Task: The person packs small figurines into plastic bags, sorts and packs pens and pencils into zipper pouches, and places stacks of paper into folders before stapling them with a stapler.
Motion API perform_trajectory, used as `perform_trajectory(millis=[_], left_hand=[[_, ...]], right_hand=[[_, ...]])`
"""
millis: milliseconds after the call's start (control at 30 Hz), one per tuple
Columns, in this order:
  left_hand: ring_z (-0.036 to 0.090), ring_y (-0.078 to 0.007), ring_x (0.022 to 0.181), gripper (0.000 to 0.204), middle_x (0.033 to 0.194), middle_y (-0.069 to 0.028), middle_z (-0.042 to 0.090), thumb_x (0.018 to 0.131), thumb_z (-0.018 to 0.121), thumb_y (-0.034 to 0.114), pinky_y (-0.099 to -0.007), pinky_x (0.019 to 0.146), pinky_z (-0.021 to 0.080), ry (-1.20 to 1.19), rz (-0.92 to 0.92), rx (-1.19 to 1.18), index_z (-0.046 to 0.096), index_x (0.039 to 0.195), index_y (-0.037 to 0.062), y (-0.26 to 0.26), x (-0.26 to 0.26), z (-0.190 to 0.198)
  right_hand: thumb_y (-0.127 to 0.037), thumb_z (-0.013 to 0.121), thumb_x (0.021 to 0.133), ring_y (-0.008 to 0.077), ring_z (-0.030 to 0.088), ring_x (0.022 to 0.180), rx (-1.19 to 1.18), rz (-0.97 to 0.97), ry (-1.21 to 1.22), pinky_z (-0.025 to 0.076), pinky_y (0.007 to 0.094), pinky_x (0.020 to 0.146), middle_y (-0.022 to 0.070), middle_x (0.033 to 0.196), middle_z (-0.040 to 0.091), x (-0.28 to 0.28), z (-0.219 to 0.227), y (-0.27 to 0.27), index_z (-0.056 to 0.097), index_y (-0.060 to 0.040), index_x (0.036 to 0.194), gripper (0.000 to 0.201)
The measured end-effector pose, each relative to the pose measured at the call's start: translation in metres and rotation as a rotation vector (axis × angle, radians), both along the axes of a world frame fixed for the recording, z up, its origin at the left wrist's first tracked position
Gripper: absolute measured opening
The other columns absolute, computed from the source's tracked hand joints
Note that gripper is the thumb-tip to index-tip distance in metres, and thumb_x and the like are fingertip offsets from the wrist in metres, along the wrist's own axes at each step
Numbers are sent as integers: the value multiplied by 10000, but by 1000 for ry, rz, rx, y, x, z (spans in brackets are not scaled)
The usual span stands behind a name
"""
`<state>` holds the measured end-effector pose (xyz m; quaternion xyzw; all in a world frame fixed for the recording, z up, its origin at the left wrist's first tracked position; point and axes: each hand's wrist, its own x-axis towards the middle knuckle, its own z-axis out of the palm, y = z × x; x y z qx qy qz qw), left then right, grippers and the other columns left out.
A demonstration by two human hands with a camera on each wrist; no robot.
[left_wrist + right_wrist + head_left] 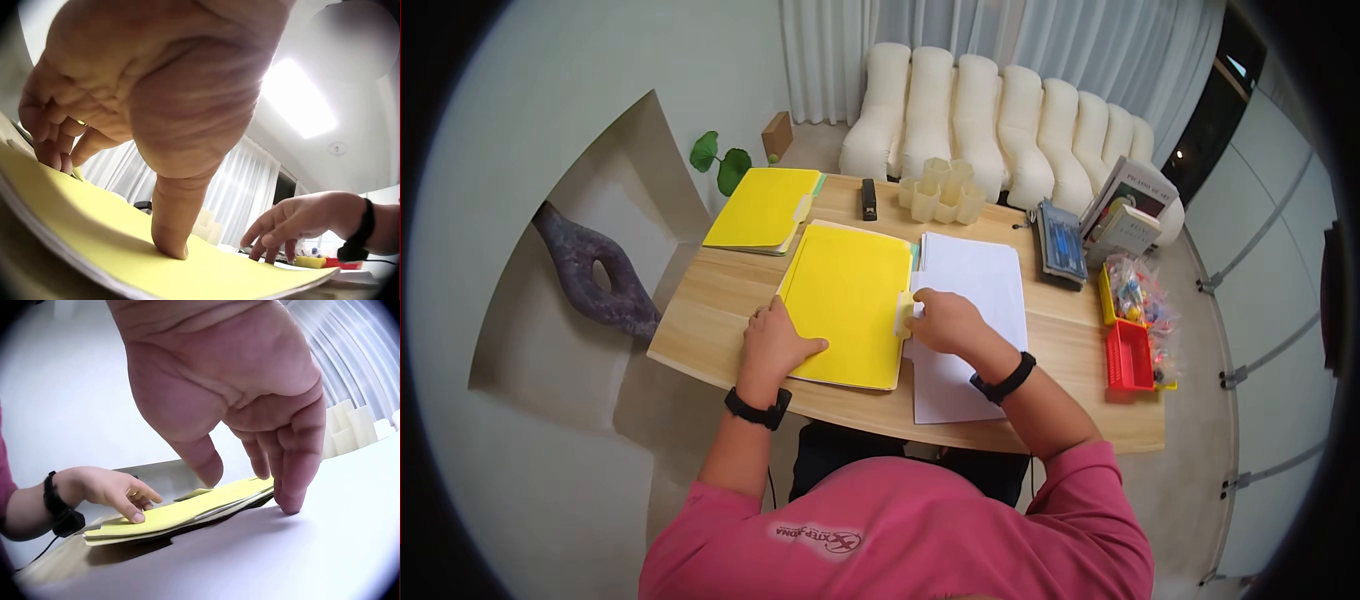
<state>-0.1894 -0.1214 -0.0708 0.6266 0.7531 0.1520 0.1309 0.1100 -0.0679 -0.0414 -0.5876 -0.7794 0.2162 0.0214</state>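
A yellow file folder (pixel 850 300) with papers in it lies at the middle of the table. My left hand (pixel 774 345) rests on its left side; in the left wrist view the straight thumb presses the yellow cover (pixel 119 231), and the other fingers reach the edge. At the folder's right edge, by a pale tab (pixel 903 313), is my right hand (pixel 950 322). In the right wrist view its fingers point down beside the folder's edge, fingertips at the white paper (pixel 337 531), with the thumb over the yellow cover. A stack of white paper (pixel 975 290) lies partly under that hand.
Another yellow folder (pixel 765 208) lies at the back left, near a black stapler (pixel 869 199). Behind are a translucent organizer (pixel 943 190) and a blue-grey pencil case (pixel 1061 243). Books (pixel 1128 215), a red basket (pixel 1130 357) and a yellow basket (pixel 1107 297) with small packets stand right.
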Motion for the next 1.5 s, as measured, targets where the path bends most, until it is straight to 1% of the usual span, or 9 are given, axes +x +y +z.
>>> perform_trajectory(millis=[233, 333, 400, 433, 500, 767, 1133, 1333, 1500], left_hand=[[640, -470, 1240, 552, 1256, -305, 685, 921, 775, 220, -526, 1047, 540, -44, 31, 169, 545, 1330, -72, 17, -11, -26], [641, -448, 1259, 398, 1275, -289, 684, 1007, 659, 113, -491, 1060, 530, -421, 62, 132, 540, 1348, -54, 15, -13, -17], [660, -329, 1249, 324, 1303, -211, 688, 1055, 612, 68, -423, 1056, 523, -787, -83, 332, 540, 1358, -18, 21, -21, -34], [660, -329, 1249, 324, 1303, -211, 688, 1055, 612, 68, -423, 1056, 523, -786, -84, 331, 540, 1358, -18, 19, -19, -28], [638, -175, 1202, 247, 1287, -98, 685, 1104, 530, 7, -335, 1079, 496, -1008, -169, 451, 557, 1349, -14, 13, -14, -1], [620, -149, 1231, 239, 1291, -48, 680, 1111, 548, 6, -332, 1107, 475, -1350, -382, 599, 578, 1344, 53, 24, -18, 10], [631, -172, 1287, 311, 1365, -60, 691, 1100, 539, -2, -338, 1125, 468, -1261, -266, 488, 593, 1404, 37, 20, -18, -12], [643, -171, 1236, 246, 1333, -78, 693, 1120, 557, 41, -329, 1081, 492, -1153, -249, 500, 591, 1363, 20, 21, -20, -31], [638, -173, 1260, 303, 1358, -87, 687, 1096, 593, 23, -334, 1108, 484, -1094, -276, 564, 574, 1398, 11, 6, -14, -11]], right_hand=[[-406, 749, 963, 411, 688, 1232, -46, -4, 64, 555, 473, 1026, 276, 1295, 719, 4, 5, -7, 500, 17, 1531, 751], [-349, 782, 953, 423, 646, 1302, -15, -46, 258, 546, 475, 1053, 334, 1385, 642, 7, 3, -10, 306, 48, 1629, 917], [-308, 801, 946, 426, 626, 1333, 62, -79, 385, 543, 472, 1064, 359, 1422, 600, 5, 4, -8, 196, 60, 1667, 1011], [-279, 817, 939, 423, 612, 1346, 119, -112, 568, 544, 459, 1064, 363, 1431, 575, 1, 5, -6, 124, 60, 1675, 1067], [-223, 824, 951, 368, 635, 1302, 253, -168, 854, 560, 396, 1031, 307, 1419, 572, 0, -7, 6, 46, 37, 1679, 1097], [-93, 705, 1045, 188, 712, 1085, 149, -20, 1446, 560, 331, 979, 102, 1182, 733, -23, 35, 12, 565, 7, 1375, 372], [-62, 667, 1057, 176, 616, 1277, 181, 26, 1313, 499, 333, 1074, 104, 1357, 688, -30, 3, 7, 597, -5, 1395, 350], [-63, 669, 1064, 158, 701, 1067, 259, 35, 1258, 546, 298, 940, 70, 1198, 759, -29, -1, 17, 626, 1, 1380, 325], [-56, 703, 1047, 83, 678, 876, 121, -100, 1538, 528, 237, 712, 59, 1095, 763, -27, 22, 12, 642, -1, 1330, 294]])
